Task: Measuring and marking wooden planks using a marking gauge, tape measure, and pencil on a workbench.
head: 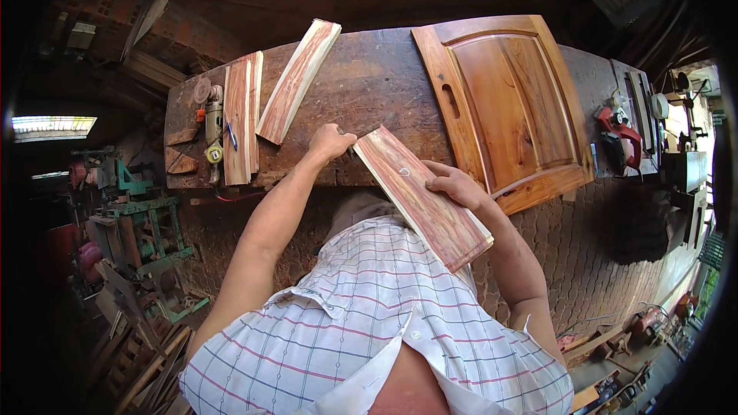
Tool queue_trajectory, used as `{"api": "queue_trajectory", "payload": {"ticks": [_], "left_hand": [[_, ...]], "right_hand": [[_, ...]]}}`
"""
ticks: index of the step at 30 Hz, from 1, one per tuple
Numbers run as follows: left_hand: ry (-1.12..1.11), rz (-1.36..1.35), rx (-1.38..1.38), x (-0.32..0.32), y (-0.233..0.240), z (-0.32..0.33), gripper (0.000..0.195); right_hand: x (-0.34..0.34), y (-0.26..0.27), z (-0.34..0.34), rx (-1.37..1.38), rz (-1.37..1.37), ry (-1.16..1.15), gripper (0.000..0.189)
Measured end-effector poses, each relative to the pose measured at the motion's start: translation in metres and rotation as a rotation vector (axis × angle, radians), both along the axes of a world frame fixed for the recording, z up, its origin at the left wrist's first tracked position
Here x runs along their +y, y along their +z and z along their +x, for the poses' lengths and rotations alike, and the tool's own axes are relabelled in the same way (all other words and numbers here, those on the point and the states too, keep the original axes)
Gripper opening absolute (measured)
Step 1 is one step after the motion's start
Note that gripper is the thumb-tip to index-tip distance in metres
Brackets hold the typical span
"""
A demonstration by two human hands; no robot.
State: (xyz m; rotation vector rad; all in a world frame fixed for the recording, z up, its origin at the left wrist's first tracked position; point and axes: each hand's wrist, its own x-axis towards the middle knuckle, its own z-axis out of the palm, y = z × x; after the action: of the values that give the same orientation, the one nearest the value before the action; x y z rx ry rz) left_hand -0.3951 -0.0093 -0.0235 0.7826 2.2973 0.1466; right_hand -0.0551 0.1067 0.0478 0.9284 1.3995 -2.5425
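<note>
A short wooden board [424, 199] with reddish grain and pale edges slants from the bench's front edge towards my shirt. It bears a small white curved mark. My right hand [458, 184] grips its right long edge, the fingers over the top face. At the board's far left corner, my left hand [331, 143] is closed with the thumb pointing at the board. A small dark object [351, 153] shows at its fingertips, mostly hidden, so its kind is unclear.
On the wooden workbench [369, 69] lie a loose board [300, 80], narrow boards [237, 121] with a blue pen [232, 135], an angle grinder [214, 121] and a yellow tape measure [214, 154]. A varnished panel door [507, 109] overhangs the front edge. A red power tool [620, 132] sits right.
</note>
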Motion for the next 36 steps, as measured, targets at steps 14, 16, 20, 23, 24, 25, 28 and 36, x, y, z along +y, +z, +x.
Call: {"api": "queue_trajectory", "payload": {"ticks": [14, 16, 20, 23, 24, 25, 28, 36], "left_hand": [[0.072, -0.006, -0.089, 0.001, 0.005, -0.003, 0.082], [0.086, -0.042, -0.126, 0.008, 0.016, 0.000, 0.081], [0.110, -0.026, -0.143, 0.003, 0.008, -0.005, 0.081], [0.099, -0.053, -0.150, 0.005, 0.008, -0.005, 0.082], [0.099, -0.053, -0.149, 0.006, 0.008, -0.004, 0.082], [0.097, -0.047, -0.139, 0.006, 0.009, -0.004, 0.082], [0.115, -0.072, -0.165, 0.010, 0.020, 0.002, 0.082], [0.085, -0.036, -0.155, 0.004, 0.005, -0.006, 0.083]], "right_hand": [[0.002, 0.004, -0.001, -0.015, 0.004, 0.033, 0.068], [0.002, 0.000, 0.001, -0.009, -0.007, 0.024, 0.068], [0.003, 0.009, -0.002, -0.012, 0.026, 0.051, 0.069], [0.003, 0.006, -0.002, -0.010, -0.003, 0.040, 0.069], [0.003, 0.005, -0.002, -0.010, -0.002, 0.040, 0.069], [0.004, 0.004, -0.001, -0.018, 0.015, 0.047, 0.069], [0.005, 0.003, -0.001, -0.031, 0.041, 0.053, 0.069], [0.006, 0.002, -0.002, -0.032, 0.032, 0.069, 0.070]]}}
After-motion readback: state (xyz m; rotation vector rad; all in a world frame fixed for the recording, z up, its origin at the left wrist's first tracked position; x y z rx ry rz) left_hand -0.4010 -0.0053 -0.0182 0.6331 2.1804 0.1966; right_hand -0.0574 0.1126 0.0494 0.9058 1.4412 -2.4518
